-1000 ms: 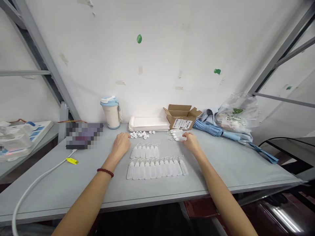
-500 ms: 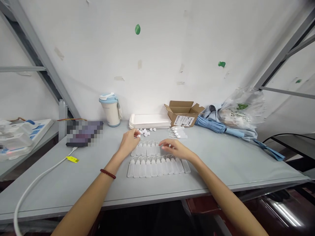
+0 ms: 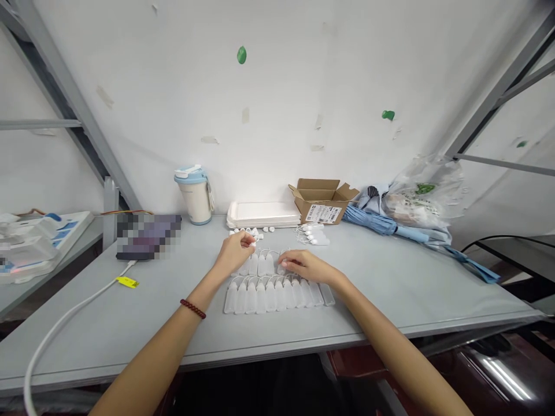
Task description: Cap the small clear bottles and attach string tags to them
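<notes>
My left hand (image 3: 235, 253) is pinched on a small white cap (image 3: 253, 245) above the left part of a short back row of small translucent bottles (image 3: 266, 266). At that row's right end, my right hand (image 3: 309, 266) has its thumb and fingertips closed on another translucent bottle (image 3: 281, 268), partly hidden by the fingers. A longer front row of similar bottles (image 3: 271, 297) lies side by side nearer the table edge, with thin white cords at their necks. Several loose white caps (image 3: 266, 229) lie behind the hands.
Behind stand a white tray (image 3: 264, 214), an open cardboard box (image 3: 323, 202) and a cream tumbler (image 3: 195, 196). Several corded white pieces (image 3: 313, 236) lie before the box. A blue umbrella (image 3: 377, 222) and plastic bag (image 3: 422, 193) are right; a phone-like device (image 3: 150, 237) with white cable is left.
My left hand has shifted right and slightly toward me, carrying the white cap from the loose caps. My right hand has lowered and its fingers have closed on a bottle in the back row.
</notes>
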The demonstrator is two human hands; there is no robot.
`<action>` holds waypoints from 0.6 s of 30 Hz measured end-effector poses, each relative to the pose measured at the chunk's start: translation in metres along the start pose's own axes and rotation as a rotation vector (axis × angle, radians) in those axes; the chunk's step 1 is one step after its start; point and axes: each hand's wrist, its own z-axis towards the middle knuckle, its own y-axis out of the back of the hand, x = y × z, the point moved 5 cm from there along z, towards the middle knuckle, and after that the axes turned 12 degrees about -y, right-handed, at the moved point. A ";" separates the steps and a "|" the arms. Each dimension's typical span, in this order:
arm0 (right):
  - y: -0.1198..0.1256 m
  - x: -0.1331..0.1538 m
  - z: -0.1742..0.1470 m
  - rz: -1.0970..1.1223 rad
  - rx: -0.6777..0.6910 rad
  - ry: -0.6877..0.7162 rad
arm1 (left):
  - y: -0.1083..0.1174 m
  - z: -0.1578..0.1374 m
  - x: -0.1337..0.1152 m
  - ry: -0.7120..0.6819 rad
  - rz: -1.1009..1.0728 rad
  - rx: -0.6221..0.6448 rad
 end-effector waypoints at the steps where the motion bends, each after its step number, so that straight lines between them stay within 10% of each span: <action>1: 0.000 0.000 0.000 -0.004 0.005 -0.003 | -0.001 0.000 0.000 0.004 -0.018 -0.001; 18: 0.011 -0.004 0.000 0.046 -0.214 -0.008 | -0.014 -0.011 -0.023 0.211 -0.478 0.076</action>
